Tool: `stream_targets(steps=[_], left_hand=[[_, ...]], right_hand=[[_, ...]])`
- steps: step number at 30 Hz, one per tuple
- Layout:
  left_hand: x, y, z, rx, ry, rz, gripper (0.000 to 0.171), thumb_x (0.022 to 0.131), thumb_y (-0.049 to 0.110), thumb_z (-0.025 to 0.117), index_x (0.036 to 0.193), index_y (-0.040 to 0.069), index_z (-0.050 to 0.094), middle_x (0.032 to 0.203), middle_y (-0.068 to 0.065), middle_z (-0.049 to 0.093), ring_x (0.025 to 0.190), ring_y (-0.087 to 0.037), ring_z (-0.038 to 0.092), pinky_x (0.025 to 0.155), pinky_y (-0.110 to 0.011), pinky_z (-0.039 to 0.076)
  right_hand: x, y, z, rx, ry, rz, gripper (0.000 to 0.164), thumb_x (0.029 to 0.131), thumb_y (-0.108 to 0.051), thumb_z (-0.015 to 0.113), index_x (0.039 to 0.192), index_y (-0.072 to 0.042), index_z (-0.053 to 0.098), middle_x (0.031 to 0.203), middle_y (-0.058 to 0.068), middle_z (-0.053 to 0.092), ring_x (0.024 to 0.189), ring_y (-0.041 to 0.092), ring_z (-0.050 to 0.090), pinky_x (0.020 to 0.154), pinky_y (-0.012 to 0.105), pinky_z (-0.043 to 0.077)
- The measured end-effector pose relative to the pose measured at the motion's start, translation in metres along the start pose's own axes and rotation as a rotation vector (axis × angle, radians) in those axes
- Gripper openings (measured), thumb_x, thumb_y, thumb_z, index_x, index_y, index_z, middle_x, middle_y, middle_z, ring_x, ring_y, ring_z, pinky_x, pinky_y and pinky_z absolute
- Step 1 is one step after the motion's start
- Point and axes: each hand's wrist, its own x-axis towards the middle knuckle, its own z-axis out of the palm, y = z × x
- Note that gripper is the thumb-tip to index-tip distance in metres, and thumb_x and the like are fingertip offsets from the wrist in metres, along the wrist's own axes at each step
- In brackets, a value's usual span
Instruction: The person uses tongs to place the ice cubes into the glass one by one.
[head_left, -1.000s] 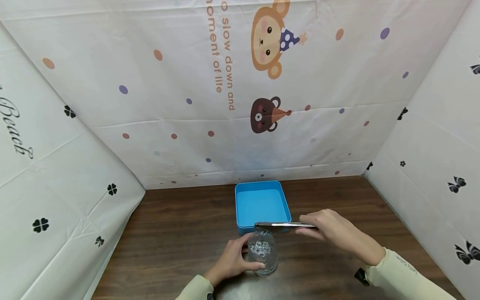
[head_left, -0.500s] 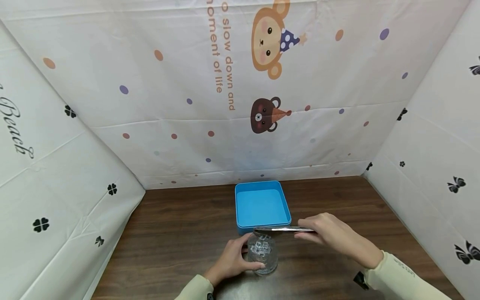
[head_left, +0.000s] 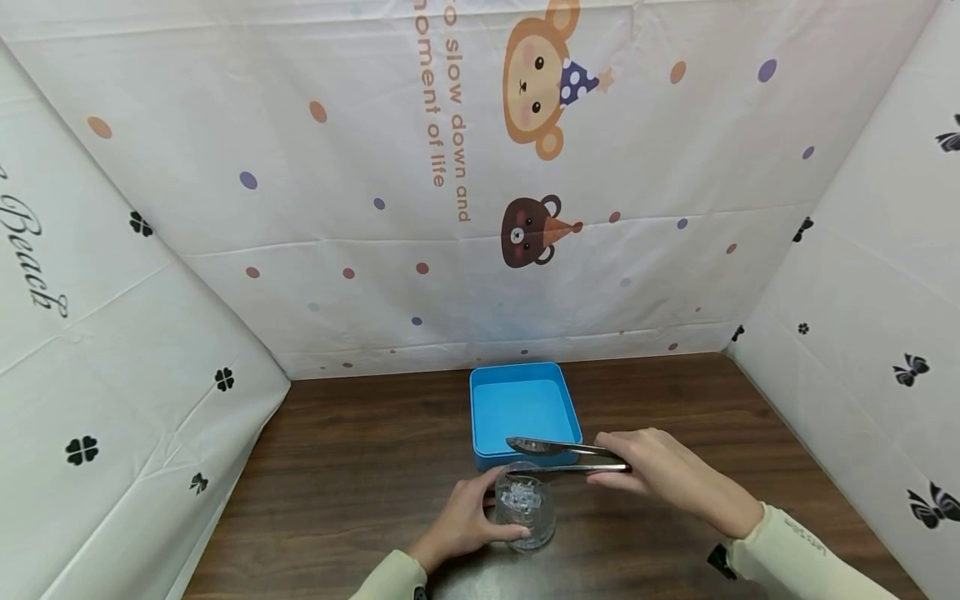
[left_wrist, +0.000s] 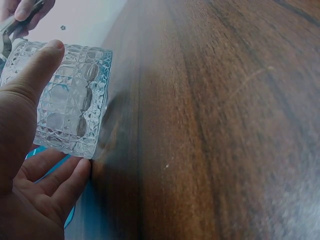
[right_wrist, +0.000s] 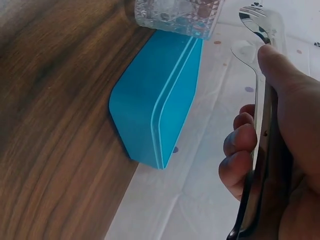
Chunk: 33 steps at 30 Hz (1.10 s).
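Observation:
A clear cut-glass tumbler (head_left: 529,527) stands on the wooden table, its wall patterned in the left wrist view. My left hand (head_left: 467,518) holds it from the left, thumb on the near side and fingers on the far side. My right hand (head_left: 663,468) grips metal serving tongs (head_left: 572,449) by their joined end. The tongs' two arms are spread, one tip over the tumbler's mouth and the other farther back, near the blue box. In the right wrist view one tip is fork-shaped and the other spoon-shaped. Whitish glints show inside the tumbler; I cannot tell whether they are contents or facets.
Just behind the tumbler sits a square blue open-topped box (head_left: 523,407). Bare brown table (head_left: 360,467) stretches to both sides. White printed cloth (head_left: 420,292) walls off the back, left and right.
The tongs' arms, together over the tumbler earlier, have spread apart. My right hand has shifted slightly left and down. My left hand and the tumbler have stayed put.

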Motion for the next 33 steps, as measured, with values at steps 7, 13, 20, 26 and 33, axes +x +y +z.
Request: stream_targets(steps=[7, 13, 20, 26, 33], left_hand=[[0.001, 0.000, 0.001, -0.017, 0.003, 0.001, 0.087, 0.079, 0.048, 0.088, 0.147, 0.007, 0.053, 0.125, -0.005, 0.068, 0.109, -0.011, 0.068, 0.086, -0.024, 0.058], [0.001, -0.001, 0.001, -0.041, 0.004, 0.028, 0.086, 0.080, 0.047, 0.088, 0.147, 0.007, 0.053, 0.128, -0.006, 0.067, 0.109, -0.011, 0.068, 0.086, -0.023, 0.058], [0.000, -0.001, 0.002, -0.061, 0.007, 0.043, 0.082, 0.080, 0.046, 0.088, 0.147, 0.012, 0.054, 0.129, -0.005, 0.067, 0.109, -0.011, 0.068, 0.086, -0.023, 0.058], [0.000, -0.001, 0.002, -0.069, 0.012, 0.045, 0.082, 0.080, 0.044, 0.089, 0.146, 0.012, 0.054, 0.129, -0.006, 0.067, 0.109, -0.012, 0.068, 0.086, -0.022, 0.058], [0.000, -0.001, 0.003, -0.068, 0.012, 0.046, 0.083, 0.079, 0.044, 0.090, 0.146, 0.011, 0.054, 0.130, -0.007, 0.066, 0.110, -0.014, 0.068, 0.086, -0.022, 0.057]], right_hand=[[-0.001, 0.003, 0.004, -0.008, 0.040, -0.015, 0.023, 0.092, -0.035, 0.079, 0.093, -0.024, 0.058, 0.072, -0.024, 0.044, 0.055, -0.010, 0.036, 0.050, 0.007, 0.033], [-0.003, 0.014, 0.006, -0.005, 0.070, 0.054, 0.024, 0.091, -0.037, 0.080, 0.097, -0.024, 0.062, 0.071, -0.024, 0.045, 0.055, -0.009, 0.036, 0.046, 0.010, 0.032], [-0.010, 0.038, 0.011, -0.042, 0.167, 0.143, 0.031, 0.084, -0.028, 0.087, 0.093, -0.021, 0.058, 0.066, -0.021, 0.039, 0.051, -0.008, 0.032, 0.042, 0.014, 0.032], [-0.020, 0.064, 0.012, -0.081, 0.201, 0.247, 0.031, 0.085, -0.028, 0.086, 0.089, -0.017, 0.058, 0.064, -0.018, 0.041, 0.049, -0.005, 0.034, 0.041, 0.018, 0.033], [-0.034, 0.091, 0.012, -0.129, 0.234, 0.364, 0.029, 0.088, -0.030, 0.084, 0.091, -0.014, 0.059, 0.061, -0.014, 0.041, 0.049, -0.001, 0.035, 0.043, 0.021, 0.033]])
